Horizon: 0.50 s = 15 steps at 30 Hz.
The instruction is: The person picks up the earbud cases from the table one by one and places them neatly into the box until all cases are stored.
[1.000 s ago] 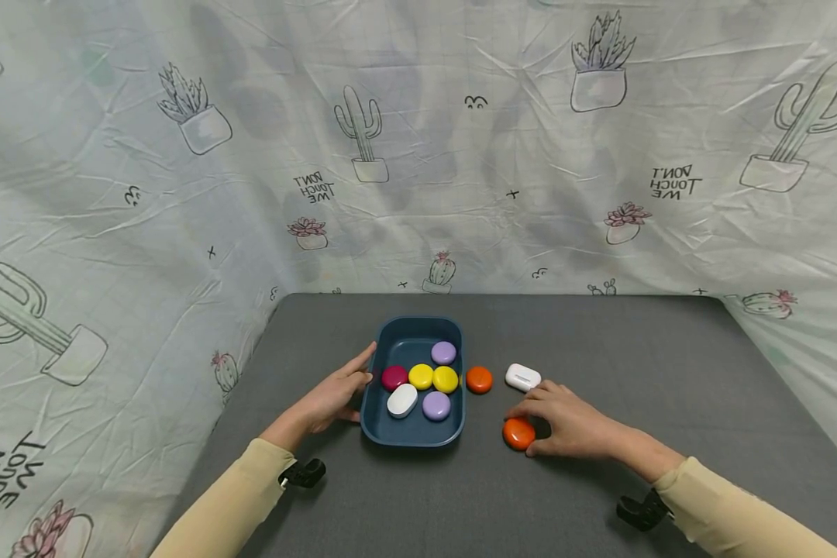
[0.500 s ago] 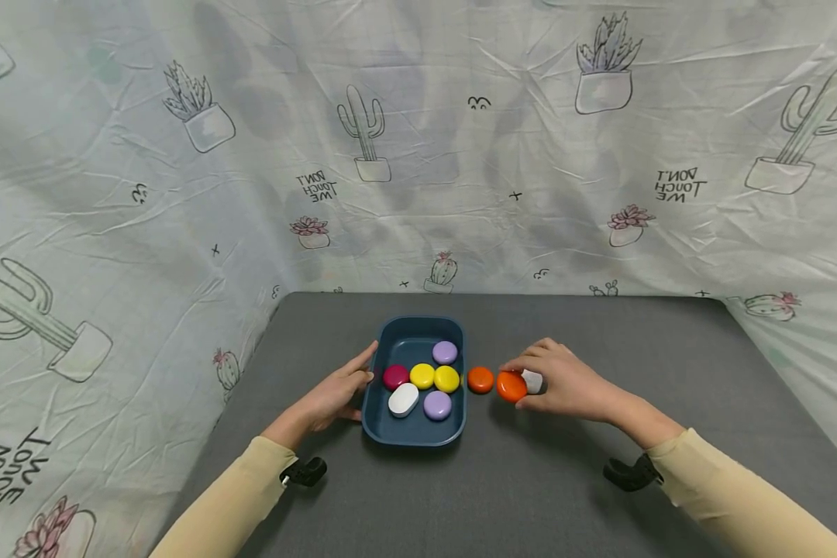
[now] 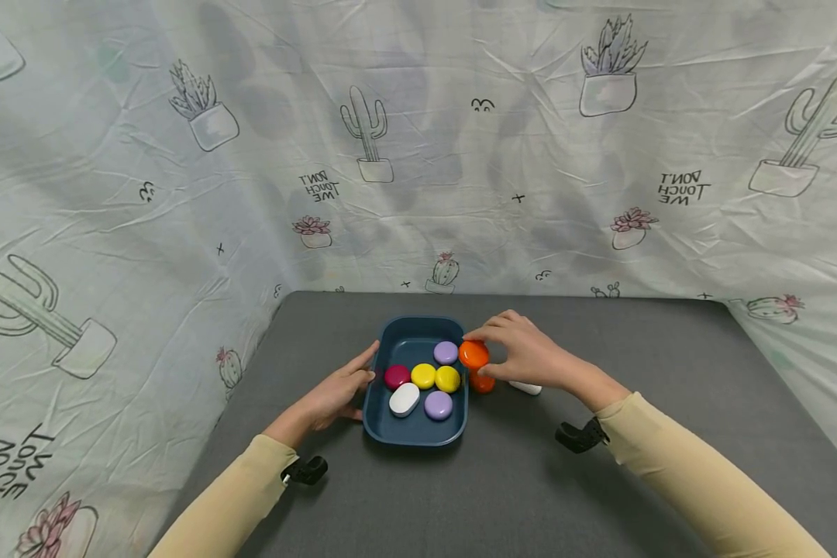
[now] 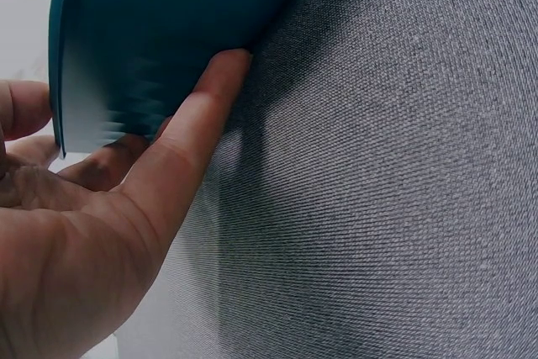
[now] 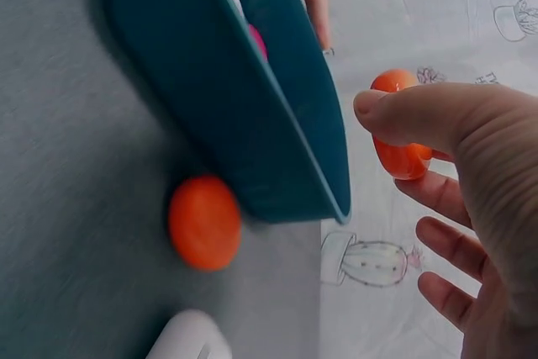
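Note:
In the head view my right hand pinches a glossy orange disc between thumb and fingers. The disc is raised by the right rim of a dark blue rectangular bin; the right wrist view shows this disc above rim height. My left hand rests with extended fingers against the bin's left outer wall. Inside the bin lie a crimson disc, yellow discs, lilac discs and a white oval piece.
A second orange disc lies on the grey table just right of the bin, partly covered by the held one. Beyond it is a white oblong piece, mostly hidden by my right hand. A cactus-print curtain borders the table.
My right hand has picked up the orange disc from the table and carried it up and left to the bin's right rim. My left hand stays at the bin.

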Available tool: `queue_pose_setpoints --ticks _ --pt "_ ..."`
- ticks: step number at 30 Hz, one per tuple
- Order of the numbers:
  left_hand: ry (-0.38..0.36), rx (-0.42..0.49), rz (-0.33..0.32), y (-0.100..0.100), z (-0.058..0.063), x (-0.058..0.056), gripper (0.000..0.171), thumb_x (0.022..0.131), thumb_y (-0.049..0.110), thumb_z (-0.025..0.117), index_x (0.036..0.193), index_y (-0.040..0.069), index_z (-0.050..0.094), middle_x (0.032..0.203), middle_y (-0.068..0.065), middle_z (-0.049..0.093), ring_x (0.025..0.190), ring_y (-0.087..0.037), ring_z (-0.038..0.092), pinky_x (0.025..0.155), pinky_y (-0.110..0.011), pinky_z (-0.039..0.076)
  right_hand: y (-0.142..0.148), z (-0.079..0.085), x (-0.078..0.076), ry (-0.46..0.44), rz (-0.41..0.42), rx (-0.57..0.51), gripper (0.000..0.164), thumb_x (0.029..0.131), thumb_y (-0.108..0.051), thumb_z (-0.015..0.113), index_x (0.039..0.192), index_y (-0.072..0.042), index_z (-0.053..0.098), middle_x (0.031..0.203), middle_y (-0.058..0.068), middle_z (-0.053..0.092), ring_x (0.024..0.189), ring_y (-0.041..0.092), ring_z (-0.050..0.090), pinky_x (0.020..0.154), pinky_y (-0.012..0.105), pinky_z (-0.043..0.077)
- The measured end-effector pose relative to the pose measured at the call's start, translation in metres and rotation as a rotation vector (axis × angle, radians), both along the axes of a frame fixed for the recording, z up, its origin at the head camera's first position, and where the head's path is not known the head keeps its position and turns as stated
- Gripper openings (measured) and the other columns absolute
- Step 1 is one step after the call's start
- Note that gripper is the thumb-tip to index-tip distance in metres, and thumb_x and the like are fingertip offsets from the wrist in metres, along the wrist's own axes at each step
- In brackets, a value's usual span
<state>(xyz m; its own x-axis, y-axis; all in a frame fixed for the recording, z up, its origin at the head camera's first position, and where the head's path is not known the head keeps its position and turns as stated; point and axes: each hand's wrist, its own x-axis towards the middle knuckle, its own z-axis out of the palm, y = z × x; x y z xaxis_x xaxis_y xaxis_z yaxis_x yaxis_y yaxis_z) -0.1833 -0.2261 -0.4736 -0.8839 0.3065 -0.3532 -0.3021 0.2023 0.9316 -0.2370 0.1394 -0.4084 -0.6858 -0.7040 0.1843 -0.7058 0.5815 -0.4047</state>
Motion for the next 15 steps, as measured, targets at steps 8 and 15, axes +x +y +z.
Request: queue_pose_setpoints --ticks 8,15 --pt "0.0 -0.002 -0.002 0.0 0.001 0.0 0.063 0.11 0.02 0.041 0.163 0.043 0.017 0.166 -0.019 0.017 0.133 -0.041 0.047 0.077 -0.051 0.059 -0.03 0.004 -0.015 -0.033 0.014 0.038 0.051 0.087 -0.031 0.083 0.134 -0.022 0.069 0.126 0.0 0.064 0.121 0.026 0.046 0.1 0.052 0.038" --pt "0.003 0.004 -0.012 0.0 0.003 0.0 0.063 0.11 0.02 0.04 0.164 0.041 0.015 0.165 -0.02 0.019 0.133 -0.042 0.047 0.077 -0.051 0.059 -0.05 0.005 -0.023 -0.024 0.004 0.11 0.051 0.086 -0.033 0.084 0.134 -0.022 0.069 0.127 0.002 0.066 0.121 0.027 0.045 0.101 0.05 0.037"
